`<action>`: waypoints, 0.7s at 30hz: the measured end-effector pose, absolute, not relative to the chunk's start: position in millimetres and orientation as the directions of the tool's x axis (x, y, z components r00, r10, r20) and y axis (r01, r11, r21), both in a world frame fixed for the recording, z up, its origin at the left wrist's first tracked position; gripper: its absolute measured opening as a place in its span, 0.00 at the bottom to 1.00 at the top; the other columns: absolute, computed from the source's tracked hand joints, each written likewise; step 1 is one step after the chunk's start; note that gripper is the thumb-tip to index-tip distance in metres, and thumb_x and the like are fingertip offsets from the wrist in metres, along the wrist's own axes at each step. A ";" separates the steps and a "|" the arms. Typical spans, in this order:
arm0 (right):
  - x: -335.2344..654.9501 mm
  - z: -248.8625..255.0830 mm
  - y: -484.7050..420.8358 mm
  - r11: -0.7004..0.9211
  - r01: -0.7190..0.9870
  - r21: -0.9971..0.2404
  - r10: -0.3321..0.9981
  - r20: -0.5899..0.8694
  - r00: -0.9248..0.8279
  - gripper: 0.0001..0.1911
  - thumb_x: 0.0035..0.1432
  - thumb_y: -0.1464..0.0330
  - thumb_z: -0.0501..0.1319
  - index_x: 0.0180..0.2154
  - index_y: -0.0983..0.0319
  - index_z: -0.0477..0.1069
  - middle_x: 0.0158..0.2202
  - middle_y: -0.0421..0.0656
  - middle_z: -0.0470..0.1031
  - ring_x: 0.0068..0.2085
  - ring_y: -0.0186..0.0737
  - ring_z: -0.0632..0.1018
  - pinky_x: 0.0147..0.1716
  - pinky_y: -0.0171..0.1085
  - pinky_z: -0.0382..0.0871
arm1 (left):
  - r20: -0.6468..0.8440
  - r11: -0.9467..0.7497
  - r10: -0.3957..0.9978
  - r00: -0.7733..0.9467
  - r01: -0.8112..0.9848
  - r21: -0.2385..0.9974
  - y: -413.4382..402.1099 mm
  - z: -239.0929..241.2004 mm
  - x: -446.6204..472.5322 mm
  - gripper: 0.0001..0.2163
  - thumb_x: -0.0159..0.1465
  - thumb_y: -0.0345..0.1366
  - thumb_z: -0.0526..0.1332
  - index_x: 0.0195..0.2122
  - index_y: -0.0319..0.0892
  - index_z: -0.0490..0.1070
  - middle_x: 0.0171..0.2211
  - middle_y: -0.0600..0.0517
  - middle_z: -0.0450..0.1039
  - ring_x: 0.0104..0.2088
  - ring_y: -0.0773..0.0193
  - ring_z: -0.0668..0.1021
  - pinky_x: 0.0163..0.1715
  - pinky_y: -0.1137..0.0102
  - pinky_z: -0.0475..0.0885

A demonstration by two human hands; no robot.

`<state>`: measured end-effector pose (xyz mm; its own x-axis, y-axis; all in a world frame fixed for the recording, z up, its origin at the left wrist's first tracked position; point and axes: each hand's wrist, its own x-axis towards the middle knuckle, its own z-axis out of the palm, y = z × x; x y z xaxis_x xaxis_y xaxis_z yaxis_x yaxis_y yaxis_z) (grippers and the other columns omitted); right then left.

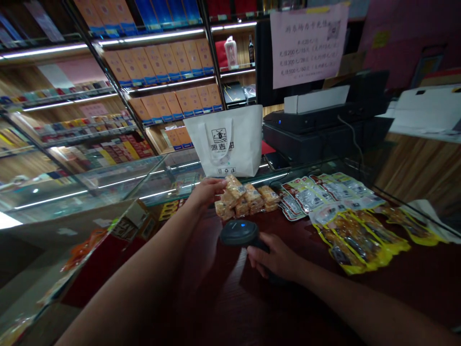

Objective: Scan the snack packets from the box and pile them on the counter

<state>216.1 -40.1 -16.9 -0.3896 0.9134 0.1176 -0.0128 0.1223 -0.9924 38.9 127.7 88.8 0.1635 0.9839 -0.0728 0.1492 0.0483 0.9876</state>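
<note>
My left hand [209, 191] is at the pile's left side, its fingers closed on the edge of a clear-wrapped, pale brown snack packet [235, 186]. That packet is tilted over other wrapped snack packets [255, 199] stacked on the dark red counter. The far side of my grip is hidden. In my right hand [275, 257] is a black barcode scanner [239, 232] with a small blue light, its head turned toward the pile. Right of the pile lie several flat silver-and-red pouches [298, 194] and yellow-edged vacuum packs of brown food [356, 235].
A white carrier bag [228, 142] with black print stands behind the pile. A black register unit [306, 137] and a monitor bearing a pink notice [309, 45] rise at the back right. An open carton [104, 250] borders the left. Boxed goods fill the shelves behind.
</note>
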 end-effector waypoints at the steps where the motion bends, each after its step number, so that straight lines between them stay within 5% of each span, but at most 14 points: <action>1: 216.1 -17.8 -39.3 0.121 -0.006 -0.993 0.914 0.114 -0.390 0.24 0.61 0.45 0.58 0.31 0.59 0.65 0.21 0.35 0.69 0.16 0.29 0.68 0.16 0.30 0.59 | -0.086 0.048 0.982 0.171 0.216 0.975 133.7 89.8 46.3 0.13 0.46 0.36 0.75 0.30 0.37 0.79 0.27 0.49 0.76 0.25 0.68 0.73 0.25 0.74 0.66; 11: 215.8 -21.9 -37.9 0.099 -0.040 -0.994 0.914 0.107 -0.391 0.21 0.62 0.48 0.59 0.34 0.60 0.64 0.23 0.36 0.72 0.16 0.29 0.69 0.15 0.29 0.59 | -0.038 -0.016 0.994 0.106 0.470 0.882 155.4 84.6 63.8 0.06 0.51 0.33 0.72 0.23 0.38 0.77 0.17 0.53 0.68 0.19 0.68 0.66 0.22 0.71 0.59; 17: 215.6 -22.9 -40.7 0.103 -0.029 -0.994 0.919 0.106 -0.381 0.23 0.61 0.46 0.58 0.35 0.60 0.65 0.24 0.36 0.72 0.16 0.30 0.69 0.15 0.30 0.59 | 0.212 -0.169 0.977 -0.030 0.500 0.850 123.4 78.5 43.9 0.12 0.56 0.35 0.69 0.41 0.39 0.77 0.35 0.49 0.76 0.27 0.66 0.71 0.29 0.71 0.67; 21: 216.0 -25.5 -43.9 0.114 0.018 -0.993 0.921 0.098 -0.378 0.24 0.63 0.46 0.56 0.31 0.60 0.65 0.20 0.35 0.69 0.16 0.30 0.68 0.16 0.31 0.59 | 0.479 -0.450 0.869 0.123 0.598 0.663 54.5 85.2 1.0 0.17 0.56 0.38 0.68 0.48 0.42 0.78 0.46 0.45 0.76 0.34 0.60 0.75 0.40 0.66 0.72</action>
<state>216.0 -43.9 -25.5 -0.3779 0.9206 0.0985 0.0182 0.1137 -0.9933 1.0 54.5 85.2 0.1225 0.8693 0.4789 0.5984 -0.4496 0.6631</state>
